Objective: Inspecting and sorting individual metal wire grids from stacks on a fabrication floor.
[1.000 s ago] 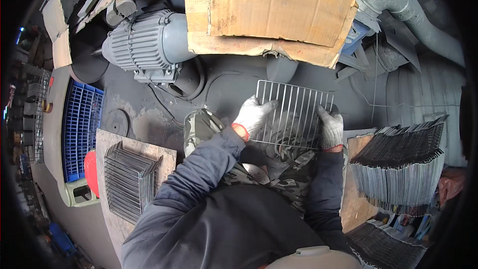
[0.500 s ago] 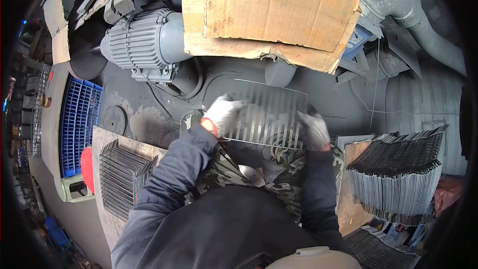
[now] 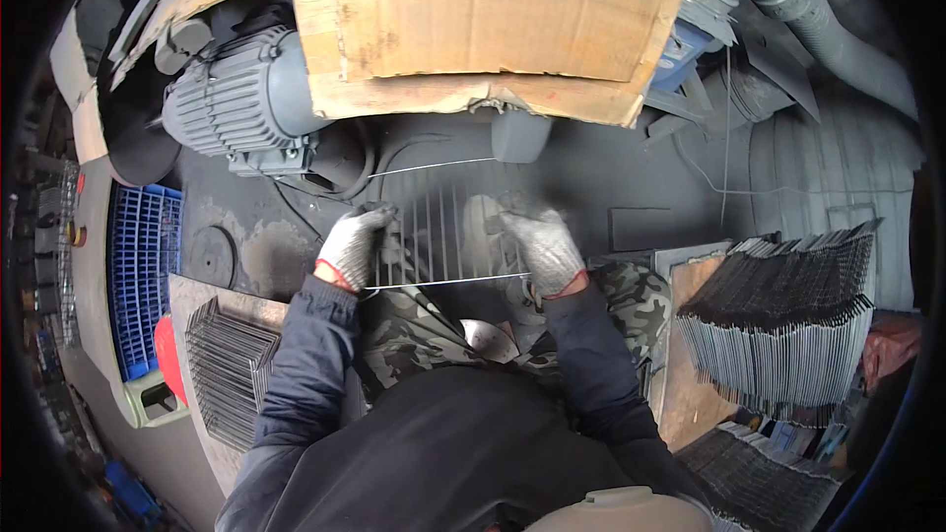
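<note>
A metal wire rack [image 3: 448, 282], a frame with several thin parallel bars, is held out level in front of my body. My left hand [image 3: 355, 240], in a whitish knit glove, is closed on the rack's left end. At the opposite end, my gloved right hand [image 3: 544, 246] has its fingers closed round the edge, slightly blurred. Below the rack are my camouflage trousers. A rounded grey machine part [image 3: 520, 137] sits just beyond the rack's far rail.
On a board at left stands a stack of wire racks [image 3: 232, 360]; a taller stack [image 3: 783, 330] is at right. A grey motor [image 3: 236, 103] and a cardboard cover [image 3: 493, 20] lie ahead. A blue plastic crate [image 3: 145, 276] is far left, a duct [image 3: 788, 0] upper right.
Both hands and the rack have moved left, and the rack's bars look less smeared. The whole view has also shifted, so the surroundings appear farther left.
</note>
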### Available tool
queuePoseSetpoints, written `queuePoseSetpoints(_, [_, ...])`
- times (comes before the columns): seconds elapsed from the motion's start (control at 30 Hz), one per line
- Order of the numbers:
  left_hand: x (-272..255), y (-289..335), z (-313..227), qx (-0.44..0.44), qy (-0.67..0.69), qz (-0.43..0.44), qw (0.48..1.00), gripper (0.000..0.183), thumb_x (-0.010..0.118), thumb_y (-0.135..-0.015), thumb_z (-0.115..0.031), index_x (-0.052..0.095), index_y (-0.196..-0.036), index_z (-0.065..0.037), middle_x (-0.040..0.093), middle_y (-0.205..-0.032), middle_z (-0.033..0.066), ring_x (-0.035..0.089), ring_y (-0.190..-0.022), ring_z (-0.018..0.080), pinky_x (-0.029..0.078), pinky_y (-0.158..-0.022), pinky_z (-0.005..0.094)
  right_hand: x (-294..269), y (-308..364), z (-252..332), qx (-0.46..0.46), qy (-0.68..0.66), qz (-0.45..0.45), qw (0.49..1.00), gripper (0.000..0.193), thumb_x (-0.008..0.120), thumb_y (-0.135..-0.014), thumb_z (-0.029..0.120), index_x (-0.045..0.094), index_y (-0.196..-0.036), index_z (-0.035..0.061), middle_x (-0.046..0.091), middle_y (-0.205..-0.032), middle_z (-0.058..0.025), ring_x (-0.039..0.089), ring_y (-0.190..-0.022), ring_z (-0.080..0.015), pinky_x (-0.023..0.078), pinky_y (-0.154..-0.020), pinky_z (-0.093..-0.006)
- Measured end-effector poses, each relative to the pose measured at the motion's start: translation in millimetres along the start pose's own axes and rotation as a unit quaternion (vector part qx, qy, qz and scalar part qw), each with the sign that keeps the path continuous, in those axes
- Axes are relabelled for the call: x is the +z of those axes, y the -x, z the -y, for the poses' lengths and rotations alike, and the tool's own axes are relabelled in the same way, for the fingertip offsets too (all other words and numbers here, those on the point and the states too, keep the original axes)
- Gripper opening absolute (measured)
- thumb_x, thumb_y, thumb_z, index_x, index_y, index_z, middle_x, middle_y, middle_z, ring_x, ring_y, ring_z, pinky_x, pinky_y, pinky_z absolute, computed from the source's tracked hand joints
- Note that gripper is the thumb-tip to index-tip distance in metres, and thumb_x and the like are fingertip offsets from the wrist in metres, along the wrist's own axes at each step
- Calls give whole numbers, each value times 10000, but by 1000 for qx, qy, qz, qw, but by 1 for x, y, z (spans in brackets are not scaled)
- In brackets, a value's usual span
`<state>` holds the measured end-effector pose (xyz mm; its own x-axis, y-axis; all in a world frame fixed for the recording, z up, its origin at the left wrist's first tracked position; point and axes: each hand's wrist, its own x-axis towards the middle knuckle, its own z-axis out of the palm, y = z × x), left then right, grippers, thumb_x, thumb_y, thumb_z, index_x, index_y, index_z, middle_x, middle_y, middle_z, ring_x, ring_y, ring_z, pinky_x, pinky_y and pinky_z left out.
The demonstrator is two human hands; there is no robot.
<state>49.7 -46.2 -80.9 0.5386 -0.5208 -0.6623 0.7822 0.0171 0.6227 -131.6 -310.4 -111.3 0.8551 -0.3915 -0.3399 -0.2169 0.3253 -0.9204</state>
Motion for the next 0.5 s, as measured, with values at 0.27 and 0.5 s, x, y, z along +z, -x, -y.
queuePoseSetpoints(0.27, [138, -25, 30, 64, -142, 104, 982, 320, 764, -996, -238, 669, -1140, 32, 696, -903, 76, 679, -768, 178, 560, -684, 320, -62, 92, 91, -74, 41, -180, 980, 304, 661, -1012, 96, 722, -1267, -57, 783, -1138, -144, 770, -935, -220, 624, -824, -318])
queuePoseSetpoints(0.5, [73, -32, 32, 106, -171, 104, 974, 240, 690, -1003, -159, 659, -1179, 1, 680, -904, 72, 689, -688, 207, 609, -640, 359, -70, 41, 57, -46, 47, -123, 990, 232, 703, -1022, 146, 758, -1169, -25, 787, -1082, -107, 759, -886, -217, 609, -760, -320])
